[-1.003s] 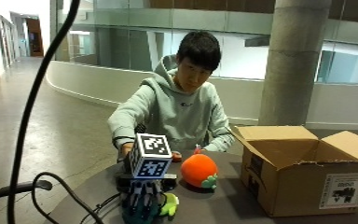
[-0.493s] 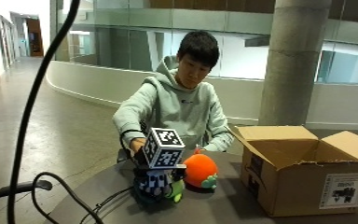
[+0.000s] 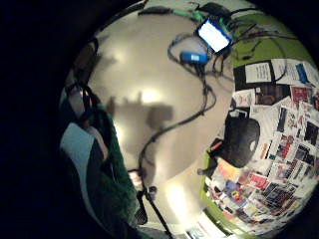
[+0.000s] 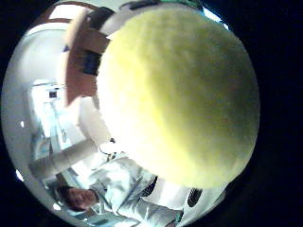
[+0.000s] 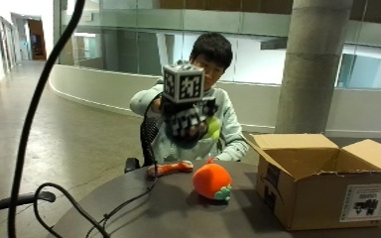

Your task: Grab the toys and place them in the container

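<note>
We see a printed label [image 5: 363, 202] on the front of the open cardboard box [image 5: 322, 183], with a dark graphic and lines of text too small to read; a darker mark sits on the box's shaded side, also unreadable. From the little-finger side camera, a spread of printed sheets [image 3: 279, 149] shows far below, none of it legible.

We find the gloved right hand [image 5: 189, 123] raised well above the table [image 5: 177, 213], in front of the person's chest, fingers curled round a yellow-green plush toy [image 5: 212, 128] that peeks out at the hand's side nearer the box. From the thumb-side camera that toy [image 4: 182, 94] fills most of the view as a fuzzy yellow ball, close against the palm.

On the table an orange plush toy [image 5: 212, 182] with a green tip sits just beside the box, between it and the person. The bare left hand [image 5: 170, 169] rests on the table's far edge near that toy. A black cable [image 5: 121, 208] trails over the tabletop towards the raised hand. The box's flaps stand open, and it sits well apart from the held toy
</note>
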